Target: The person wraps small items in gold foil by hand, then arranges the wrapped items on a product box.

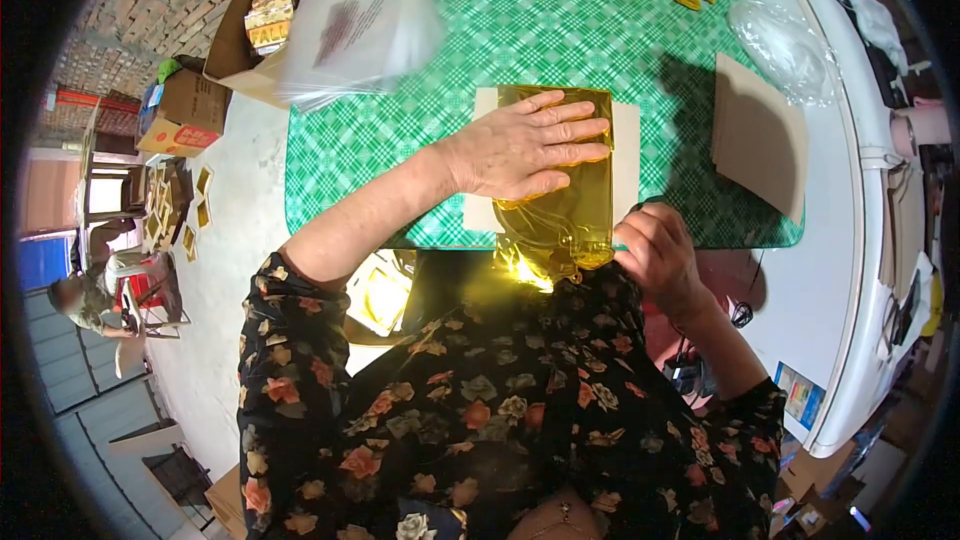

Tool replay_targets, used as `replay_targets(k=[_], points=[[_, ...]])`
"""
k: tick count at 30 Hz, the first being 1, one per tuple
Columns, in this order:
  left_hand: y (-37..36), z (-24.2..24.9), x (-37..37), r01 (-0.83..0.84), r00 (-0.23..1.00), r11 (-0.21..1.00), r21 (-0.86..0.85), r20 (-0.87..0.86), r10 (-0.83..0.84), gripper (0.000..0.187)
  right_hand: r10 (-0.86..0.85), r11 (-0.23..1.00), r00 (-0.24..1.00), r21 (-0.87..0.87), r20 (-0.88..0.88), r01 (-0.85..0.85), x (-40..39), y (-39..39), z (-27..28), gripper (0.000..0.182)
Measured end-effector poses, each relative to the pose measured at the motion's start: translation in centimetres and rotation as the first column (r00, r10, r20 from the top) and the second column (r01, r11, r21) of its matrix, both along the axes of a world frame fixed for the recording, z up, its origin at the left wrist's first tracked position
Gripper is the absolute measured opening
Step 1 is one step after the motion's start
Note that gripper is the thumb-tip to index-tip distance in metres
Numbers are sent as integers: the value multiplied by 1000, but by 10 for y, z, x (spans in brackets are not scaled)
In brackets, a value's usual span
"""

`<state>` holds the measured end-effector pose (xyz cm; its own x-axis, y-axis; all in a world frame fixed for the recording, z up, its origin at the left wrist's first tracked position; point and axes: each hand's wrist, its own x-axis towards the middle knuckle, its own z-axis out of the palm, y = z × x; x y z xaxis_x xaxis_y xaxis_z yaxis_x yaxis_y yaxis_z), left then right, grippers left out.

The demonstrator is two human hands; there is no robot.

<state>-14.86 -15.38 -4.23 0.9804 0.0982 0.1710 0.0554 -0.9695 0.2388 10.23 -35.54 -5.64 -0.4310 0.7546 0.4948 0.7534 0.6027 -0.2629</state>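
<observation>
Gold foil sheet [556, 190], shiny and crinkled: left hand [525, 145] flat, grip released; right hand [655, 255] pinches its edge.

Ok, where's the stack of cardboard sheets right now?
In the head view, the cardboard sheets lie on the green checked tablecloth's right side, beyond the right hand, beside a clear plastic bag.

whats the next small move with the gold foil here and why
Probably pull the foil's hanging end up onto the card. The left hand lies flat on the foil, pinning it to the card, while the right hand pinches the crumpled end that droops over the table edge.
</observation>
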Motion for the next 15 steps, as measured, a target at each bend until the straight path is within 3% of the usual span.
replay_targets(k=[6,9,15], points=[[-3,0,3,12,1000,1000,5,2,-12,59,78,995,993,76,-87,-71,3,-10,-2,25],[-4,2,4,13,1000,1000,12,-9,-13,58,92,995,994,28,-58,-91,8,-23,2,36],[-4,1,6,11,1000,1000,17,-11,-10,57,56,998,988,-31,146,-52,28,-73,26,22]])
